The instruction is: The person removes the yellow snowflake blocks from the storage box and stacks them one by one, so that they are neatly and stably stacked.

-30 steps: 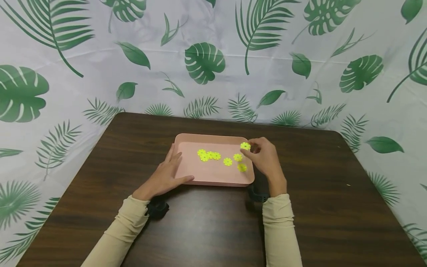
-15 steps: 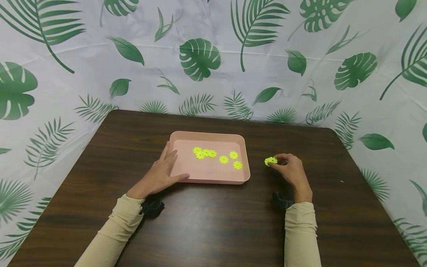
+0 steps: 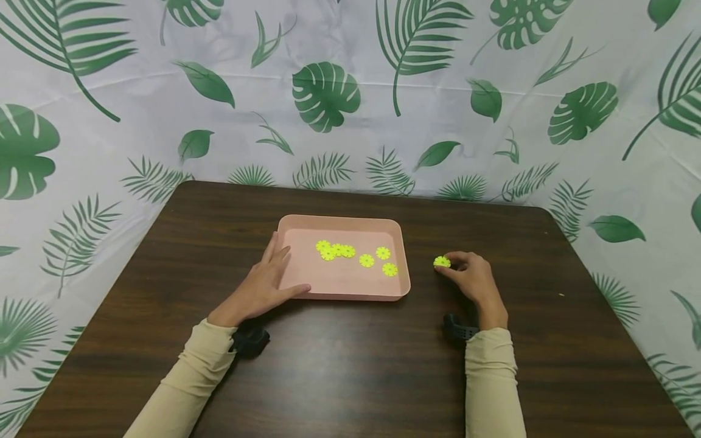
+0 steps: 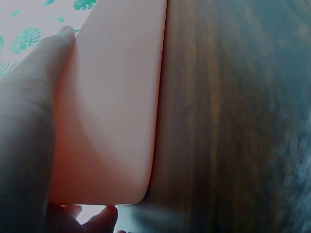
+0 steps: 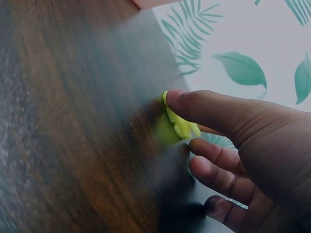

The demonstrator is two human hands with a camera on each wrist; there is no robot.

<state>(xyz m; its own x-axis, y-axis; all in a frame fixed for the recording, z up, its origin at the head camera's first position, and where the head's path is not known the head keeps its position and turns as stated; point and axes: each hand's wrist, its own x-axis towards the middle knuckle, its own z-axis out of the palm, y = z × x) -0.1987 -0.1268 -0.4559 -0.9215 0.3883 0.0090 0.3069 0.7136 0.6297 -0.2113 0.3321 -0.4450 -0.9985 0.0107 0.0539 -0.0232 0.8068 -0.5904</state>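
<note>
My left hand (image 3: 261, 287) rests at the near left corner of a pink tray (image 3: 345, 285), its fingers straight along the left rim and the thumb over the front rim. In the left wrist view that thumb (image 4: 46, 60) lies on the tray's edge, with fingertips (image 4: 104, 218) at its end wall. Right of the tray, my right hand (image 3: 474, 278) pinches a yellow-green notched disc (image 3: 442, 261) between thumb and fingers, low over the table. The right wrist view shows the disc (image 5: 180, 122) edge-on under the thumb, the other fingers loosely bent. Several like discs (image 3: 366, 261) lie in the tray.
The tray stands on a dark wood-grain table (image 3: 361, 371). A white cloth with green leaves (image 3: 325, 97) hangs behind it. A tiny pale speck (image 3: 561, 295) lies on the table at the right. Each wrist wears a black band (image 3: 459, 328).
My right hand has carried the disc from over the tray's right end out to the table on the right, then stayed nearly still there. The left hand stays at the tray.
</note>
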